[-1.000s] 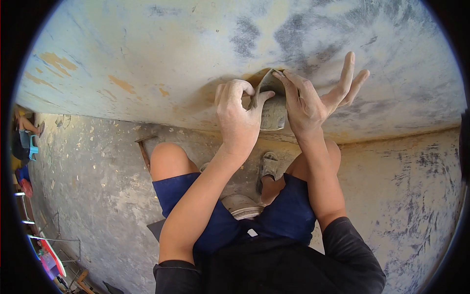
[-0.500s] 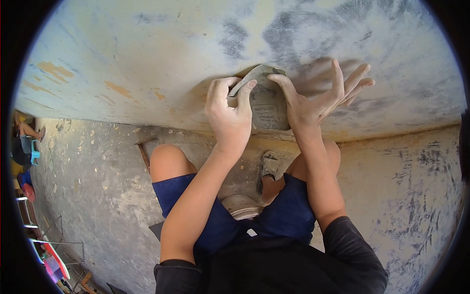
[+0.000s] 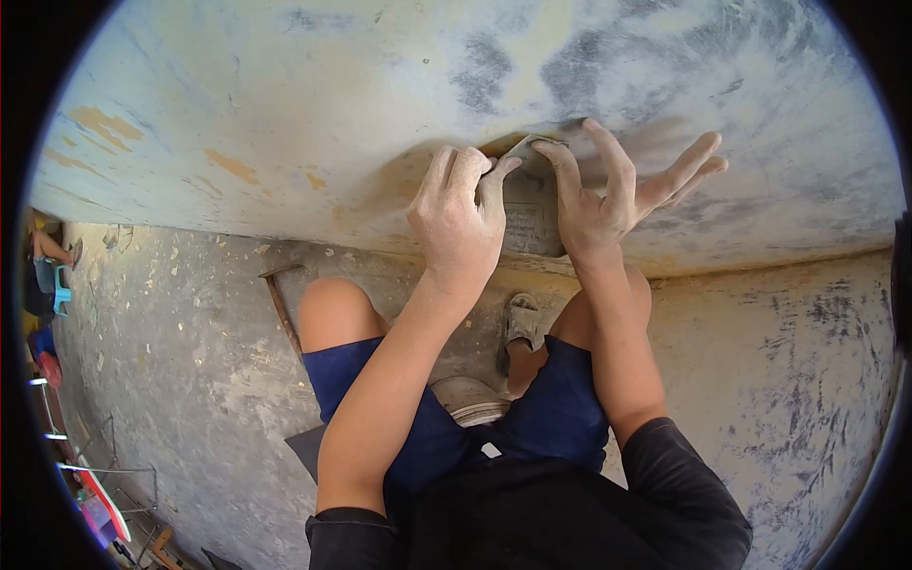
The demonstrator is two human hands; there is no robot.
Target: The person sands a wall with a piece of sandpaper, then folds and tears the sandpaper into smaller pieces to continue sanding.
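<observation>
A grey-green sheet of sandpaper (image 3: 532, 223), with faint print on its back, is between my hands in front of a pale, patchy wall (image 3: 332, 114). My left hand (image 3: 458, 214) is closed, its thumb and curled fingers pinching the sheet's upper left part. On the other side, my right hand (image 3: 603, 204) has its thumb on the upper right edge and its index finger bent behind that edge. The remaining right fingers spread away from the sheet. Pale dust coats both hands. The sheet's top edge is bent, and my left fingers partly cover it.
A hammer-like tool (image 3: 281, 302) lies on the stained floor (image 3: 190, 361) beside my knee. Beneath me is a round bucket-like seat (image 3: 467, 399). At far left are a blue stool (image 3: 62, 290), another person's leg (image 3: 55, 249) and metal frames with a red-edged board (image 3: 106, 503).
My left fingers have curled in tighter and shifted slightly right along the sandpaper's top. My right index finger has bent inward toward the sheet's edge. The view has shifted slightly.
</observation>
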